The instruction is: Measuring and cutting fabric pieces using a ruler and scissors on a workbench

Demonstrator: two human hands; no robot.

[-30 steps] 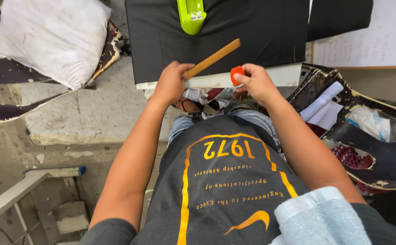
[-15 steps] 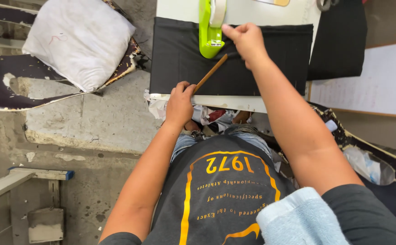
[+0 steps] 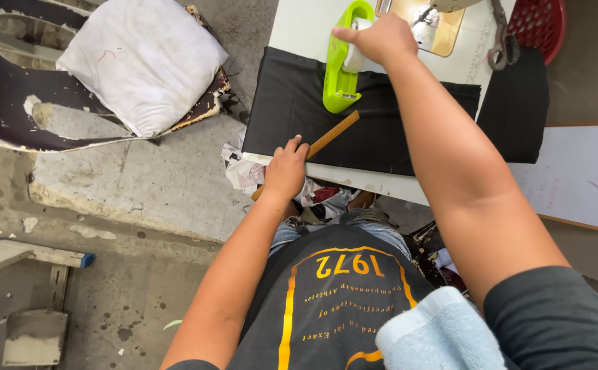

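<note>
- The right hand is stretched far forward on a nearly straight arm, its back turned up toward the camera.
- Its fingers curl down over the top of a lime-green tape dispenser, gripping it at the roll end; the fingertips are hidden under the hand.
- The dispenser runs back from under that hand toward the person, its near end resting on the black fabric.
- The left hand sits much closer to the body, elbow bent, forearm rising from the lower left.
- This hand is loosely closed, knuckles up, with its fingertips pressed on the near edge of the black fabric and on the wooden ruler.
- The ruler slants from under the left hand up and to the right, its far tip ending just below the dispenser's near end.
- The fabric is spread flat over the white table, lying between the two hands and reaching right under the right forearm.
- Beyond the right hand lies a tan plate of a sewing machine, and further right a red basket.
- Left of the left hand, well apart, a white cushion rests on a worn dark chair.
- Under the left wrist, scraps of cloth hang below the table's edge.
</note>
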